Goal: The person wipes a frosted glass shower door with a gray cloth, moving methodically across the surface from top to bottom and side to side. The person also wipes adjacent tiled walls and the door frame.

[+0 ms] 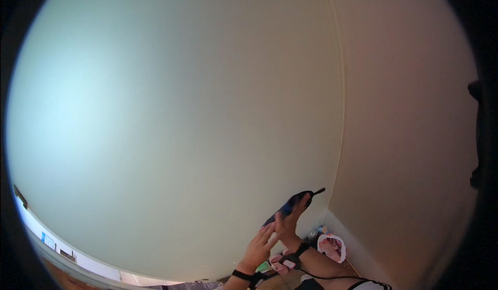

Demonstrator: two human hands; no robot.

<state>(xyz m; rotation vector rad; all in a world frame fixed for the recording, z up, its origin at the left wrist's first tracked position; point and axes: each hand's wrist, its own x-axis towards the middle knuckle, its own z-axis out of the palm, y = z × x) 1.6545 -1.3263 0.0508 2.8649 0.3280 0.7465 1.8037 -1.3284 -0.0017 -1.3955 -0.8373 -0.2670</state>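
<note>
Near the bottom centre, my right hand [290,226] holds a long dark blue and black object [287,208], slanted up to the right with a short black strap or stem at its upper end. What exactly the object is cannot be made out. My left hand [258,247] is just below and to the left, its fingers stretched toward the object's lower end and meeting my right hand. Whether those fingers grip the object is unclear. Black bands circle both wrists, and a small device [290,262] with a black cable sits on the right one.
A broad pale wall [186,115] fills most of the view and meets a second, darker wall [404,126] at a corner on the right. Low in that corner stands a white bag [344,247] with pink contents, beside small bottles [313,234]. Pink footwear [277,264] shows beneath my wrists.
</note>
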